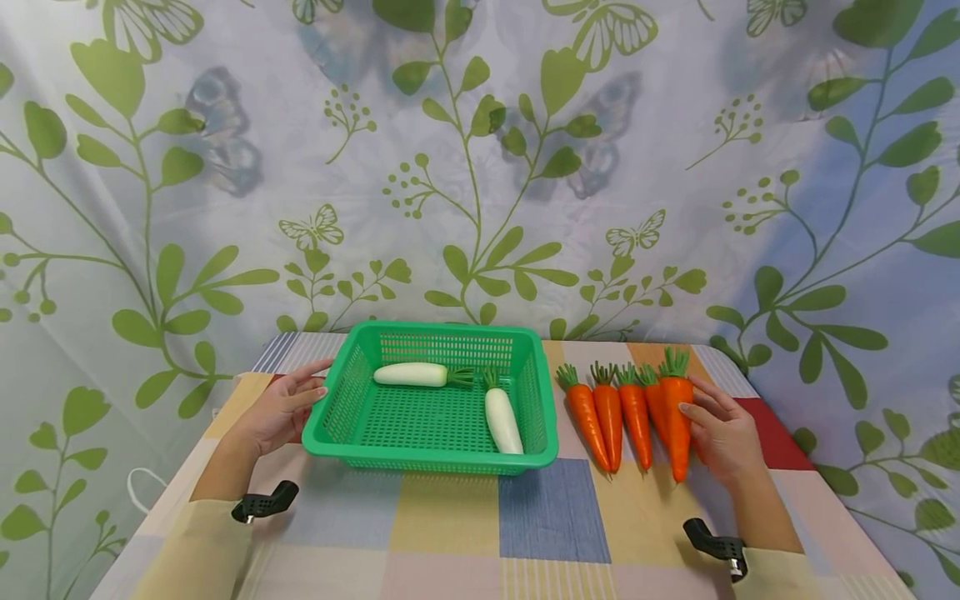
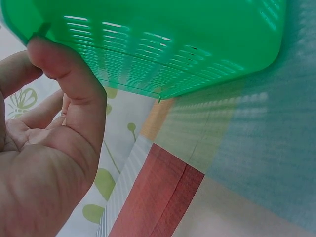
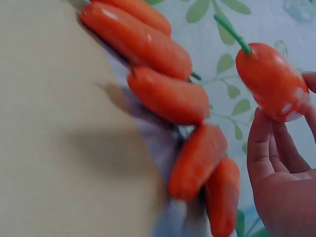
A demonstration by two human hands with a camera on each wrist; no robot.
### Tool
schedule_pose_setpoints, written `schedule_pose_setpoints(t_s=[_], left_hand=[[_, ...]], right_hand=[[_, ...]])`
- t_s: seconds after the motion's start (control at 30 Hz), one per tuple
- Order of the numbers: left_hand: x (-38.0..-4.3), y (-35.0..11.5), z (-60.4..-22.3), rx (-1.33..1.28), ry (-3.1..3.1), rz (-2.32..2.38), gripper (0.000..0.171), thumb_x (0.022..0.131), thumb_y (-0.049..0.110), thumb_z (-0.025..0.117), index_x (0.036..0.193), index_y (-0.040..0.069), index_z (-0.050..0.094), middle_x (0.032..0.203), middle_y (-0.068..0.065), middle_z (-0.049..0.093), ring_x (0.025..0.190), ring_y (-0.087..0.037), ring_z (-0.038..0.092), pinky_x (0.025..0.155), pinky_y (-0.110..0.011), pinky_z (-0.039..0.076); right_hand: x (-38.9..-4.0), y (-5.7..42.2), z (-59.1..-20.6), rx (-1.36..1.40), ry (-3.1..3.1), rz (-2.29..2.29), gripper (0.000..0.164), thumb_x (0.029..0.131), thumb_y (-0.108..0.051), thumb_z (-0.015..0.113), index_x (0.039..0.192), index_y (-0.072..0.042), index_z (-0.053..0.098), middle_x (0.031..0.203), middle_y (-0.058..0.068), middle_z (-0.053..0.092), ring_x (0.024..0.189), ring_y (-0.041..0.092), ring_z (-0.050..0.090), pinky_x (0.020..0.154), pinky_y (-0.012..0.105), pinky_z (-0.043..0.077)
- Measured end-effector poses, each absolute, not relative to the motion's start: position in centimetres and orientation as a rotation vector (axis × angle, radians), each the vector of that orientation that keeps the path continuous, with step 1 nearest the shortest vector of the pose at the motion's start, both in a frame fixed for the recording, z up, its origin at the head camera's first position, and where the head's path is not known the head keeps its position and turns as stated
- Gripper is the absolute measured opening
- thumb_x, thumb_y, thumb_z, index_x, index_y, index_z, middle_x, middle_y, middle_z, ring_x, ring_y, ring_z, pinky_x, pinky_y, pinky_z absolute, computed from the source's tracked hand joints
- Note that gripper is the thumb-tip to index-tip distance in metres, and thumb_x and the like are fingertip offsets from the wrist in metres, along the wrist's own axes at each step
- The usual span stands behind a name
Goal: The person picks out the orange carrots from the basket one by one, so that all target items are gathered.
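Observation:
My right hand (image 1: 723, 433) pinches a carrot (image 1: 677, 429) with a short green top, thumb in front and fingers behind. In the right wrist view, this held carrot (image 3: 271, 79) is up off the cloth, beside the right hand (image 3: 281, 173). Several other carrots (image 1: 606, 417) lie side by side just left of it, tops away from me. My left hand (image 1: 281, 408) touches the left rim of a green plastic basket (image 1: 431, 460), fingers relaxed. The left wrist view shows the left hand's thumb (image 2: 69, 74) against the basket's outer edge. Two white radishes (image 1: 411, 374) lie in the basket.
A patchwork tablecloth (image 1: 450, 517) covers the table. Behind it hangs a curtain (image 1: 360, 167) printed with green leaves and butterflies. A white cable (image 1: 138, 492) loops by the table's left edge. Each wrist wears a black camera mount (image 1: 266, 502).

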State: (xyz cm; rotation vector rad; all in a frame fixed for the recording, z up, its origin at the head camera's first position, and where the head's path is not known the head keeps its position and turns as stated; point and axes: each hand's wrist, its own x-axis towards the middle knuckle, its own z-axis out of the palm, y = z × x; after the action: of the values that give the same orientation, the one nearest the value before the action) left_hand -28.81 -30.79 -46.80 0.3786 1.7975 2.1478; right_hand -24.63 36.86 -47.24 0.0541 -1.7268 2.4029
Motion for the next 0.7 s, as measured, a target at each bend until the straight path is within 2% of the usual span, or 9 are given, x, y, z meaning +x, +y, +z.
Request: schedule_pose_setpoints(t_s=[0.1, 0.23, 0.4, 0.7], left_hand=[[-28.8, -30.7, -46.7, 0.371, 1.802, 2.145, 0.062, 0.107, 0.008, 0.050, 0.161, 0.006, 0.019, 0.117, 0.001, 0.069, 0.101, -0.011, 0.073, 0.087, -0.031, 0.062], [-28.8, -30.7, -46.6, 0.361, 1.803, 2.141, 0.064, 0.107, 0.009, 0.051, 0.162, 0.005, 0.017, 0.119, 0.001, 0.069, 0.102, -0.011, 0.073, 0.087, -0.030, 0.062], [-28.8, -30.6, -46.6, 0.343, 1.821, 2.132, 0.066, 0.107, 0.010, 0.053, 0.162, 0.005, 0.017, 0.121, 0.000, 0.068, 0.103, -0.012, 0.073, 0.088, -0.030, 0.062], [-28.8, -30.8, -46.7, 0.330, 1.859, 2.116, 0.065, 0.107, 0.012, 0.052, 0.163, 0.007, 0.018, 0.120, 0.001, 0.068, 0.102, -0.010, 0.073, 0.088, -0.029, 0.062]], right_hand=[[-24.6, 38.0, -47.2, 0.042, -1.755, 2.385, 0.045, 0.100, 0.003, 0.058, 0.138, -0.021, 0.067, 0.110, -0.010, 0.073, 0.094, 0.006, 0.068, 0.082, 0.016, 0.059], [-24.8, 39.7, -47.3, 0.015, -1.804, 2.356, 0.048, 0.101, 0.001, 0.059, 0.144, -0.018, 0.061, 0.111, -0.012, 0.072, 0.098, 0.004, 0.068, 0.083, 0.015, 0.059], [-24.9, 41.6, -47.4, -0.049, -1.876, 2.293, 0.054, 0.100, -0.003, 0.063, 0.151, -0.015, 0.052, 0.111, -0.014, 0.070, 0.096, 0.001, 0.068, 0.081, 0.015, 0.059], [-25.8, 43.9, -47.6, -0.184, -2.040, 2.178, 0.051, 0.096, -0.011, 0.071, 0.145, -0.021, 0.059, 0.103, -0.021, 0.070, 0.086, -0.001, 0.065, 0.071, 0.013, 0.057]])
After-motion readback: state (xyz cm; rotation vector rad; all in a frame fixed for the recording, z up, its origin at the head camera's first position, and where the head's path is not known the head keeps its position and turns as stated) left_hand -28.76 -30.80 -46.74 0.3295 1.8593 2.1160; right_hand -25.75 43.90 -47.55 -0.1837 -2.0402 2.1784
